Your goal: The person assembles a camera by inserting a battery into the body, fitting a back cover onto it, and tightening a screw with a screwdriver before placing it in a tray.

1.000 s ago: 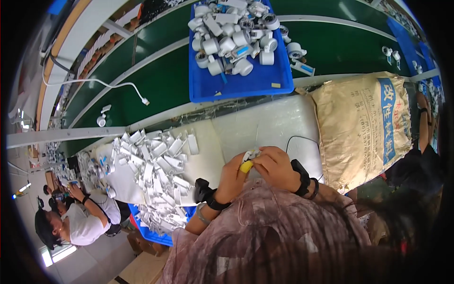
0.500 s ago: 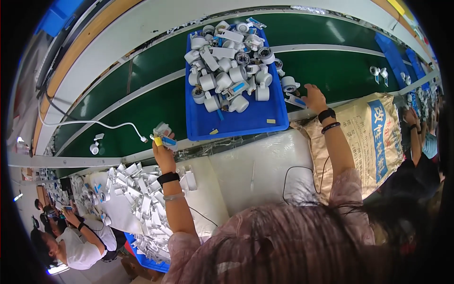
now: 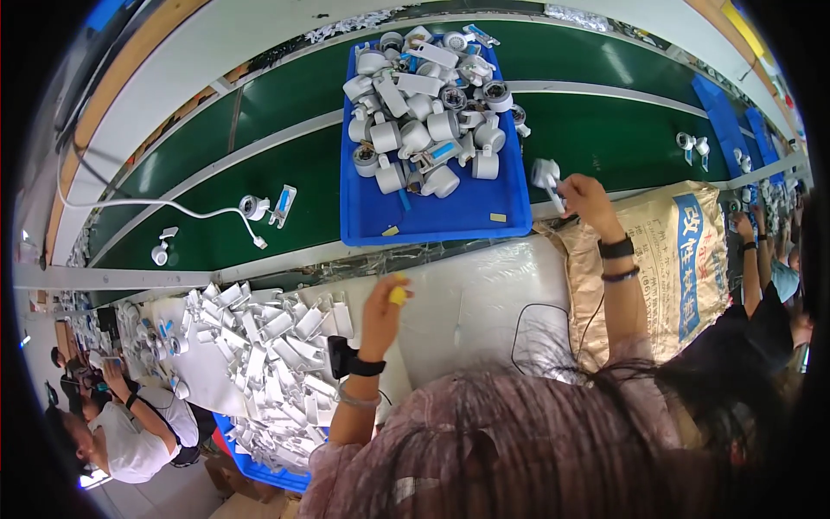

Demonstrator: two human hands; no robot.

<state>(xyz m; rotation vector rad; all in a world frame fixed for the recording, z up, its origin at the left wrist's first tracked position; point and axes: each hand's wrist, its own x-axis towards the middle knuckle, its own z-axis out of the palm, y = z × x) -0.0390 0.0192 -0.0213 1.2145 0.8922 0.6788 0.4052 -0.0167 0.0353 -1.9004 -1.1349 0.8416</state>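
My right hand (image 3: pixel 590 206) grips the flat arm of a white round-headed device (image 3: pixel 546 176), just right of the blue tray (image 3: pixel 437 235). My left hand (image 3: pixel 382 313), with a yellow cover on one finger, is over the pale work surface in front of the tray. Its fingers are loosely bent and apart, with nothing visible in them. Many similar white devices (image 3: pixel 415 136) are heaped in the tray. Another white device (image 3: pixel 257 208), with a blue strip on its flat arm, lies on the green belt left of the tray.
Loose white plastic pieces (image 3: pixel 277 337) pile up at the left, above a blue bin (image 3: pixel 259 474). A white cable (image 3: pixel 173 201) hangs over the belt. A thin screwdriver-like tool (image 3: pixel 459 320) and a brown sack (image 3: pixel 661 268) lie in front. Other people work at both sides.
My left hand has let go of a device, now lying on the belt, and moved right and nearer. My right hand has taken hold of the device beside the tray and lifted it.
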